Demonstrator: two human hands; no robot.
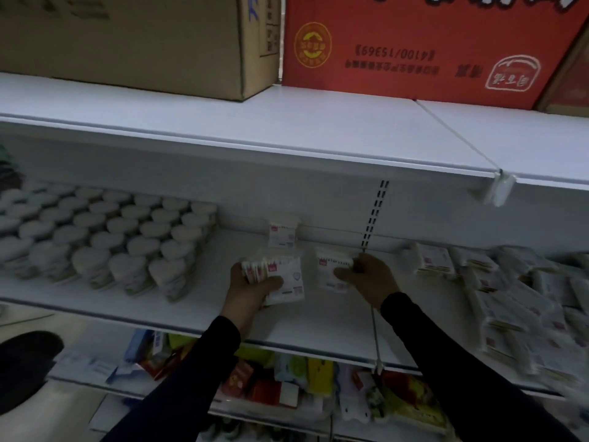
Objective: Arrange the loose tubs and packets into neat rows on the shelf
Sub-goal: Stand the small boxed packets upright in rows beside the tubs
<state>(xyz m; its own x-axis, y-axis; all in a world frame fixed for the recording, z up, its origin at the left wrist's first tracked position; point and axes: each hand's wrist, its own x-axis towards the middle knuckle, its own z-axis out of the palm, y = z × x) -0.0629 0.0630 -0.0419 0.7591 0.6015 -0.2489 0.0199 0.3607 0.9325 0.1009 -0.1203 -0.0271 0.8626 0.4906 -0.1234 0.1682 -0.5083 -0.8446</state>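
The white shelf carries rowed tubs at its left end. The left hand grips a fan of packets mid-shelf; the right hand pinches 1 packet beside it. Next, probably stand them against the back wall.

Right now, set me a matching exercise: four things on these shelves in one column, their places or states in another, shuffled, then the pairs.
Things:
1. tubs
2. stack of packets
3. single packet
4. red carton

Places or states:
A. on the top shelf, printing upside down
B. held in the left hand
C. pinched by the right hand
D. standing in rows at the shelf's left

Pairs: 1-D, 2-B, 3-C, 4-A
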